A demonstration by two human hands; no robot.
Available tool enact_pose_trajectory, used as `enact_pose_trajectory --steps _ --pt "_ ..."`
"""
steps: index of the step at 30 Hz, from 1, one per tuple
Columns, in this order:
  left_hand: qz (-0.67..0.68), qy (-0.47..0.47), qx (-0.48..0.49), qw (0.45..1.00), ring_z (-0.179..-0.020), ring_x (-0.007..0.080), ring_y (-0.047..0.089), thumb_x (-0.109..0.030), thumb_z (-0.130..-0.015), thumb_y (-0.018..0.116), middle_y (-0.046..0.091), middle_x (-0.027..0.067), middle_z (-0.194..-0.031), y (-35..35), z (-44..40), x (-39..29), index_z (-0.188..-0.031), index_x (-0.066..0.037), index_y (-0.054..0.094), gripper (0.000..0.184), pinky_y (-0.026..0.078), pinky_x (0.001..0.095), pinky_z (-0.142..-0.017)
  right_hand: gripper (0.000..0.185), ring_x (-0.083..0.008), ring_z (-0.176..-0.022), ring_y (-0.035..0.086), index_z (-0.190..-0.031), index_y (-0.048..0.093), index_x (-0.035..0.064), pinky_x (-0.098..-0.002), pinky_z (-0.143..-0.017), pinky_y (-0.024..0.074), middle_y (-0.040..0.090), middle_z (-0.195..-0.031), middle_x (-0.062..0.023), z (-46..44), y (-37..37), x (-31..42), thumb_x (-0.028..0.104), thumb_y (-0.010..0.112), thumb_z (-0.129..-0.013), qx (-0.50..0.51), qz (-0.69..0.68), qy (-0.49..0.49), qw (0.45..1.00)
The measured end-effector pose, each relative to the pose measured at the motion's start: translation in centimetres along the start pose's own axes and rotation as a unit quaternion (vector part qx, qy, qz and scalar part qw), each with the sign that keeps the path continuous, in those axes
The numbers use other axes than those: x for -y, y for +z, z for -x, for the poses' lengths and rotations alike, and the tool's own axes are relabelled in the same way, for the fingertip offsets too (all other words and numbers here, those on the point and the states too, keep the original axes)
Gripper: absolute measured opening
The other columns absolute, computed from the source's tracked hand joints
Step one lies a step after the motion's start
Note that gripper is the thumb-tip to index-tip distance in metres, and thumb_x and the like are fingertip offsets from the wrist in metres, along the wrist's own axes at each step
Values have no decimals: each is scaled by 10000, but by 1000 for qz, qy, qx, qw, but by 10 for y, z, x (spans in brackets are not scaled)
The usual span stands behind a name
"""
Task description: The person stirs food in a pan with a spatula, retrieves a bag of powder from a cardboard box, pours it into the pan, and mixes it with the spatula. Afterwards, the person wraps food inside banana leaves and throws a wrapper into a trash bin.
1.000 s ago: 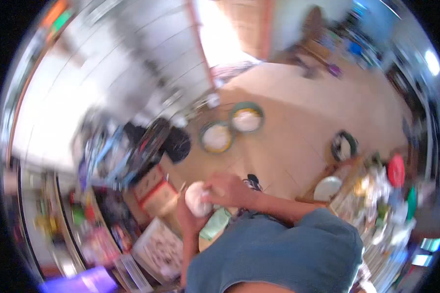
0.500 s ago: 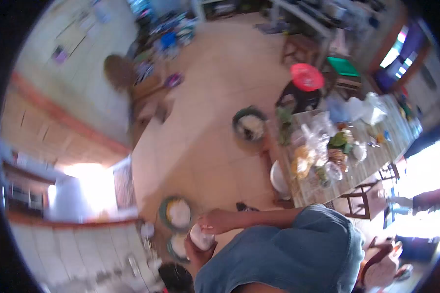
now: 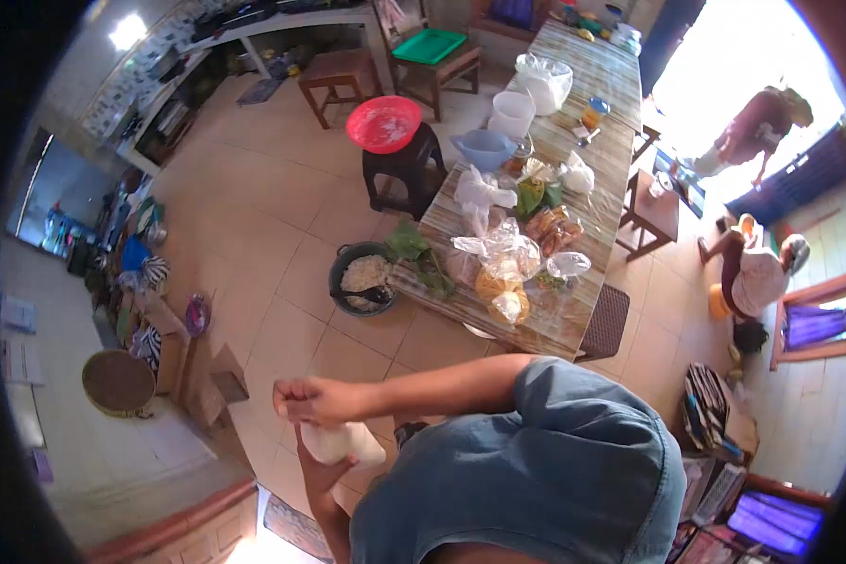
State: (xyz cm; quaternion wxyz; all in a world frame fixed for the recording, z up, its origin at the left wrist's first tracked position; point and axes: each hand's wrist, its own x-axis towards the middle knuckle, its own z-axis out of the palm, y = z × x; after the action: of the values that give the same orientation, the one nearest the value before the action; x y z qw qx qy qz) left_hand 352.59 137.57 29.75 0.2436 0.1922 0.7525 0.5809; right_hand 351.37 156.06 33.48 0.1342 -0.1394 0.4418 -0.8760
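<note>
My left hand (image 3: pixel 324 477) is wrapped around the underside of a rounded white bundle (image 3: pixel 346 444), which looks like a filled plastic bag. Just above it, my right hand (image 3: pixel 318 400) is closed, its fingers curled at the bundle's upper end. What the right fingers pinch is hidden. On the floor beyond my hands, a dark basin (image 3: pixel 338 282) holds what looks like cooked rice (image 3: pixel 365 273) and a black spoon (image 3: pixel 371 295).
A long table (image 3: pixel 555 324) carries bags, leaves, a blue bowl (image 3: pixel 484 147) and a white container (image 3: pixel 511 115). A red basin (image 3: pixel 383 124) rests on a dark stool (image 3: pixel 404 174). Two people (image 3: pixel 757 132) are at the right, one seated (image 3: pixel 757 277).
My view has swung round, bringing the table and both people further into sight. Two basins beside my hands have left the view. The white bundle stays in my left hand.
</note>
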Motion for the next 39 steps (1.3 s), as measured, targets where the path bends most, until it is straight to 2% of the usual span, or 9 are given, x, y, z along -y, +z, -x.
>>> enact_pose_trajectory --steps 9,15,18,21,24,29,30,33,39 --pt "22 12 335 942 -1076 220 510 -245 -453 874 529 96 -1145 -87 -202 -28 -1291 -45 359 1004 422 343 -889 144 -7 -664 402 -899 506 83 -186 -559 330 441 -727 82 -92 -40 64 226 522 -912 -224 92 -111 964" --pt "28 216 483 848 -1037 183 531 -231 -445 862 565 68 -1099 -70 -297 -85 -1237 -88 423 917 410 336 -900 133 -49 -651 467 -890 523 66 -223 -560 395 506 -750 30 -80 -23 142 182 575 -854 -415 162 -123 887" --pt "44 203 496 843 -1053 185 519 -233 -455 862 548 70 -1114 -46 -324 -62 -1238 -88 420 911 409 334 -903 155 -38 -570 353 -1040 460 41 -189 -497 321 406 -699 14 -31 4 197 116 467 -904 -419 121 -421 796" --pt "91 209 475 850 -1066 189 507 -238 -467 862 533 62 -1126 -21 -334 -43 -1241 -82 413 908 407 336 -907 100 -26 -527 308 -964 465 61 -179 -459 251 328 -658 39 -6 25 232 131 487 -897 -501 187 -500 682" --pt "163 145 455 863 -1098 196 486 -217 -488 858 514 57 -1165 -13 -337 -42 -1259 -69 391 913 399 350 -937 111 -31 -554 357 -919 500 64 -210 -525 325 394 -696 34 36 -16 216 164 526 -879 -666 286 -338 601" --pt "156 20 413 897 -1110 197 489 -255 -551 864 500 87 -1206 -42 -357 -16 -1277 -40 367 906 419 370 -954 204 -116 -649 514 -973 596 50 -250 -573 439 553 -785 6 80 -203 63 224 551 -877 -629 42 -224 743" --pt "88 146 350 921 -1060 212 525 -375 -562 850 537 83 -1157 -53 -393 46 -1241 -51 419 867 452 386 -910 208 -118 -632 521 -986 603 57 -251 -552 448 567 -766 8 77 -244 30 224 573 -865 -580 -15 -244 777" --pt "86 129 322 934 -1007 202 537 -335 -579 850 524 65 -1141 -75 -375 -21 -1238 -32 413 847 480 356 -855 119 -172 -685 617 -807 674 66 -339 -583 493 663 -750 -83 61 -353 -47 165 628 -761 -685 431 -11 587" --pt "3 185 97 978 -843 167 542 -529 -664 731 575 25 -953 -156 -381 12 -1119 -25 520 711 460 333 -757 111 -312 -760 629 -757 657 87 -420 -690 491 639 -772 -134 70 -439 -75 169 589 -727 -673 568 239 408"
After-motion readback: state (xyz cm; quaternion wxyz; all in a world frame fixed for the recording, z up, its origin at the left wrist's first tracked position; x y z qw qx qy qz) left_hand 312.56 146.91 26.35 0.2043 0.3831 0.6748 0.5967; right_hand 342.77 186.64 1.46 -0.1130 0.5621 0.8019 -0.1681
